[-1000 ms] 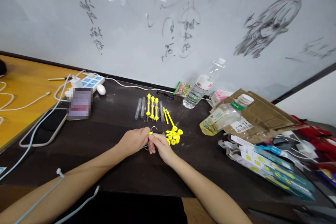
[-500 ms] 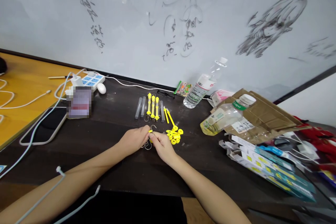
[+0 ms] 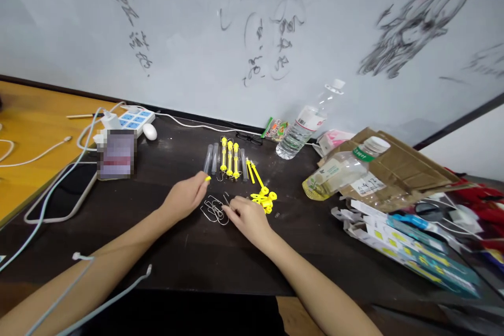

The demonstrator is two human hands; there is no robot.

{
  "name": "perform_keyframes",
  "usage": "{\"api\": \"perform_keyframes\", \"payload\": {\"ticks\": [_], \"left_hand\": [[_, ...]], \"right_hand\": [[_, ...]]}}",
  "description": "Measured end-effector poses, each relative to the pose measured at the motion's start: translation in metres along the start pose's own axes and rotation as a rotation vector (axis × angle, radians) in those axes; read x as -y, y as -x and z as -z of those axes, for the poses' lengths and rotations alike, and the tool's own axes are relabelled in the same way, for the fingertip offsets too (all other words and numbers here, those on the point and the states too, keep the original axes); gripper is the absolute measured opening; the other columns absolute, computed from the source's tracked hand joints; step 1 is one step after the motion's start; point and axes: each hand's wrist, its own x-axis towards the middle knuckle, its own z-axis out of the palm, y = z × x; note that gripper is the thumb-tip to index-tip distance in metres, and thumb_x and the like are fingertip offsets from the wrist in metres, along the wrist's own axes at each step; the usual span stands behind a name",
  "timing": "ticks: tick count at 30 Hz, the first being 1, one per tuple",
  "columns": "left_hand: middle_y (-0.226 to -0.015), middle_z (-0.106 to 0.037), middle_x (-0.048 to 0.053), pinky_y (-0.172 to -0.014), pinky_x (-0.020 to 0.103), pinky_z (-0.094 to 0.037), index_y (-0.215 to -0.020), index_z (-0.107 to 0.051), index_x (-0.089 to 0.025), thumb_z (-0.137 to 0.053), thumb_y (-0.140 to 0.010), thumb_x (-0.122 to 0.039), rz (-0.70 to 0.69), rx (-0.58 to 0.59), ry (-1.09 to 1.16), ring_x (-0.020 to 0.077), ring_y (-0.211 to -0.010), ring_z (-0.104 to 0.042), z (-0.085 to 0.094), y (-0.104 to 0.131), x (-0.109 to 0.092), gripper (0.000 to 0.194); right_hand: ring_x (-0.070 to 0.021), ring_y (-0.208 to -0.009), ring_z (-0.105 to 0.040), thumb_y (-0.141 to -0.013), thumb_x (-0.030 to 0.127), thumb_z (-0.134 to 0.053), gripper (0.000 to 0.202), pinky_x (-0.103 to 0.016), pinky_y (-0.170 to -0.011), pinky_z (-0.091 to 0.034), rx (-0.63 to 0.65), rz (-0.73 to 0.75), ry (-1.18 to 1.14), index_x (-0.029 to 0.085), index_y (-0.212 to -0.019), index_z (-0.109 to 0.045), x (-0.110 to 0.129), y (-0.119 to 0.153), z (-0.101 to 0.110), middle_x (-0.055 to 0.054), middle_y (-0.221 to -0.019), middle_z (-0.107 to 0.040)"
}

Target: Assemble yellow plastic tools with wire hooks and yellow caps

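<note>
My left hand (image 3: 184, 195) pinches a small yellow plastic piece (image 3: 208, 178) at its fingertips, just below the clear plastic tubes (image 3: 214, 158). My right hand (image 3: 249, 216) is closed, with a thin wire hook (image 3: 226, 199) sticking out from between its thumb and fingers. Between the hands lies a tangle of bent metal hooks (image 3: 213, 210). Behind them, several yellow tube-shaped spring scales (image 3: 230, 159) stand in a row with the clear tubes. Loose yellow rods (image 3: 256, 174) and yellow rings and caps (image 3: 266, 200) lie beyond my right hand, which partly hides the pile.
A water bottle (image 3: 299, 134) and a leaning drink bottle (image 3: 334, 174) stand to the right, near cardboard (image 3: 405, 168) and an opened box (image 3: 409, 247). A phone (image 3: 66, 194), power strip (image 3: 136, 118) and white cables are at left. Glasses (image 3: 249, 138) lie by the whiteboard.
My hands were together over the hooks and have separated. The left has moved left and up with the yellow piece; the right has shifted slightly right, uncovering the metal hooks.
</note>
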Motion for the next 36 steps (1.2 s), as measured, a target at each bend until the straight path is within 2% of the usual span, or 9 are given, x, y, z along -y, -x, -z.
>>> {"api": "perform_keyframes", "payload": {"ticks": [2,4,10,18,26,31,34,36], "left_hand": [[-0.072,-0.060,0.001,-0.057,0.024,-0.037,-0.091,-0.048,-0.019,-0.027,-0.096,-0.029,-0.040,0.063,0.010,0.0174,-0.062,-0.060,-0.008,0.001,-0.003,0.024],[-0.069,-0.058,0.000,-0.055,0.024,-0.035,-0.091,-0.048,-0.020,-0.027,-0.096,-0.030,-0.044,0.079,0.008,0.0173,-0.059,-0.058,-0.010,0.001,-0.002,0.024],[-0.071,-0.058,0.000,-0.056,0.024,-0.037,-0.096,-0.049,-0.019,-0.028,-0.096,-0.031,-0.068,0.078,0.074,0.0166,-0.060,-0.059,-0.006,0.003,-0.001,0.024],[-0.065,-0.055,-0.003,-0.055,0.023,-0.035,-0.101,-0.048,-0.019,-0.032,-0.096,-0.035,-0.037,0.089,0.147,0.0159,-0.056,-0.057,-0.013,0.004,0.002,0.023],[-0.062,-0.055,-0.004,-0.054,0.022,-0.035,-0.105,-0.047,-0.019,-0.036,-0.094,-0.037,-0.062,0.129,0.142,0.0160,-0.053,-0.057,-0.013,0.005,0.000,0.024],[-0.072,-0.061,-0.001,-0.058,0.024,-0.040,-0.109,-0.047,-0.019,-0.037,-0.094,-0.039,-0.070,0.159,0.137,0.0177,-0.061,-0.061,-0.011,0.004,0.001,0.027],[-0.082,-0.065,0.002,-0.064,0.025,-0.043,-0.124,-0.043,-0.019,-0.038,-0.094,-0.039,-0.111,0.203,0.171,0.0193,-0.070,-0.065,-0.009,0.005,-0.002,0.036],[-0.084,-0.067,0.002,-0.067,0.025,-0.045,-0.137,-0.032,-0.020,-0.039,-0.094,-0.039,-0.153,0.250,0.202,0.0198,-0.075,-0.066,-0.008,0.008,-0.005,0.047]], "right_hand": [[-0.0113,-0.056,-0.048,-0.091,0.034,-0.053,0.036,-0.025,-0.053,-0.023,0.013,0.009,0.032,0.019,-0.059,-0.049,-0.001,-0.001,-0.005,0.001,-0.063,-0.052],[-0.0113,-0.056,-0.049,-0.091,0.035,-0.054,0.035,-0.026,-0.053,-0.023,0.016,0.027,0.046,0.019,-0.059,-0.051,0.000,0.000,-0.008,0.001,-0.062,-0.052],[-0.0115,-0.056,-0.050,-0.089,0.032,-0.056,0.033,-0.026,-0.053,-0.022,0.018,0.020,0.074,0.019,-0.059,-0.050,0.001,0.000,-0.010,0.001,-0.064,-0.053],[-0.0128,-0.059,-0.052,-0.087,0.025,-0.058,0.021,-0.026,-0.053,-0.022,0.015,0.053,0.146,0.020,-0.068,-0.050,0.004,0.001,-0.012,0.001,-0.066,-0.057],[-0.0135,-0.058,-0.054,-0.085,0.035,-0.060,0.024,-0.025,-0.053,-0.023,0.008,0.021,0.063,0.021,-0.070,-0.049,0.001,-0.001,-0.012,0.002,-0.066,-0.059],[-0.0132,-0.055,-0.051,-0.083,0.031,-0.059,0.012,-0.023,-0.052,-0.028,-0.044,-0.055,-0.089,0.022,-0.088,-0.053,0.002,-0.001,-0.011,0.004,-0.064,-0.054],[-0.0127,-0.057,-0.050,-0.082,0.027,-0.058,0.027,-0.023,-0.054,-0.034,-0.080,-0.039,-0.219,0.023,-0.107,-0.051,0.002,0.000,-0.011,0.004,-0.070,-0.053],[-0.0130,-0.061,-0.051,-0.082,0.025,-0.058,0.035,-0.024,-0.058,-0.039,-0.085,0.036,-0.294,0.022,-0.116,-0.049,0.003,0.001,-0.012,0.001,-0.078,-0.055]]}}
